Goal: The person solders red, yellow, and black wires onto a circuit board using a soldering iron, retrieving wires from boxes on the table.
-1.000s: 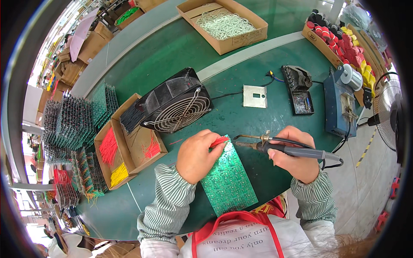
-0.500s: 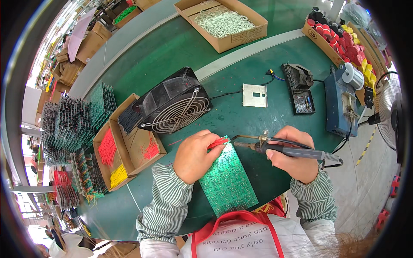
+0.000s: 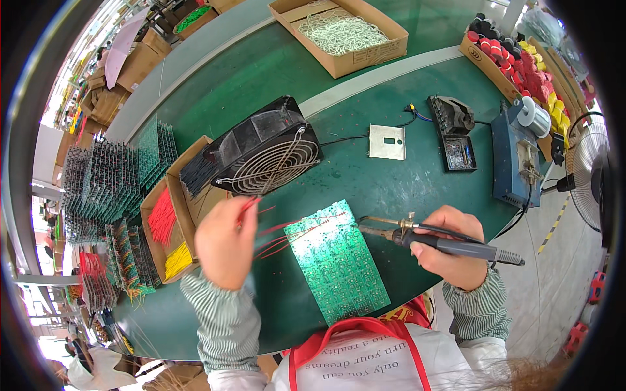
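My left hand [image 3: 225, 251] is raised left of the green circuit board [image 3: 345, 274], beside the wire box. Its fingers are closed, with red wires [image 3: 247, 210] showing at the fingertips. More thin red wires stretch between this hand and the board's upper part, smeared by motion. The board lies flat on the green table, a grid of small repeated circuits, with bright glare near its top. Gripped in my right hand [image 3: 462, 270] is a soldering iron [image 3: 456, 247] with a thin metal feed tube above it; its tip points left, close to the board's upper right edge.
A cardboard box [image 3: 187, 236] of red, yellow and black wires stands left, against a black fan [image 3: 270, 150]. Stacked boards [image 3: 101, 182] rise beyond it. A metal plate [image 3: 387, 142], a black open case [image 3: 454, 133] and a blue solder-feeding unit [image 3: 515, 159] with a spool occupy the right.
My left hand has moved left off the board, and the red wires now trail out in a spread. My right hand and the soldering iron have shifted slightly right and down.
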`<state>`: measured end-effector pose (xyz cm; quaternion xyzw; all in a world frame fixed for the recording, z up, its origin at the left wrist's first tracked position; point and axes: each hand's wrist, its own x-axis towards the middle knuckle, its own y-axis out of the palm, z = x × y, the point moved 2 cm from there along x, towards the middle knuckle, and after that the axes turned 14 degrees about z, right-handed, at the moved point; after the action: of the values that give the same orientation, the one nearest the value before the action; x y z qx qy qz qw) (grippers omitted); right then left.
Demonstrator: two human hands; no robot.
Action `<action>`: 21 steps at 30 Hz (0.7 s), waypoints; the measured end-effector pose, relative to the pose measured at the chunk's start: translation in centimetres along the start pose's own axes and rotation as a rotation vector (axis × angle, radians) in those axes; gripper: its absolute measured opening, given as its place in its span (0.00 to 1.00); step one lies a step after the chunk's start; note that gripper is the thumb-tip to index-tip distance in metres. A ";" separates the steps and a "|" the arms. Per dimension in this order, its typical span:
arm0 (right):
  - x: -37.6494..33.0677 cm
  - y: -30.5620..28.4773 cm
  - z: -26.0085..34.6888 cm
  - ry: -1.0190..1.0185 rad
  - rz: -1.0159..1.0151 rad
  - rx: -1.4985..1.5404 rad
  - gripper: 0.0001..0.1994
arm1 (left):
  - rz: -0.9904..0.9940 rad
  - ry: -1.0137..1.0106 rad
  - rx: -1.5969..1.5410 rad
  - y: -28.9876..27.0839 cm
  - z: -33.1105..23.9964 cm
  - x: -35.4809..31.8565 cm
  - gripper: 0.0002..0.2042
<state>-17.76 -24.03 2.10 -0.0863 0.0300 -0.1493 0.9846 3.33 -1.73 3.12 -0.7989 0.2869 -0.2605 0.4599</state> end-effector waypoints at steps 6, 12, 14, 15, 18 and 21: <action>0.2 2.3 1.2 -0.118 0.190 -0.051 0.07 | 0.390 -0.065 -0.228 1.1 -1.2 -5.0 0.05; 0.6 4.3 0.6 -0.104 0.209 -0.019 0.07 | 0.359 -0.007 -0.420 3.4 -0.2 -5.2 0.05; 0.7 4.6 0.4 -0.083 0.210 0.003 0.08 | 0.423 0.017 -0.362 3.5 -0.1 -4.8 0.06; 0.8 4.8 0.3 -0.067 0.215 0.004 0.08 | 0.422 0.017 -0.364 3.5 0.0 -4.8 0.06; 1.0 5.3 0.3 -0.045 0.223 0.020 0.08 | 0.420 0.026 -0.384 3.5 0.1 -5.0 0.06; 1.1 5.3 0.2 -0.038 0.224 0.017 0.08 | 0.433 0.031 -0.379 3.6 0.2 -4.9 0.05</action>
<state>-15.14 -19.35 1.29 -0.0769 0.0196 -0.0369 0.9962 -0.77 0.31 -0.95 -0.7868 0.5013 -0.1102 0.3428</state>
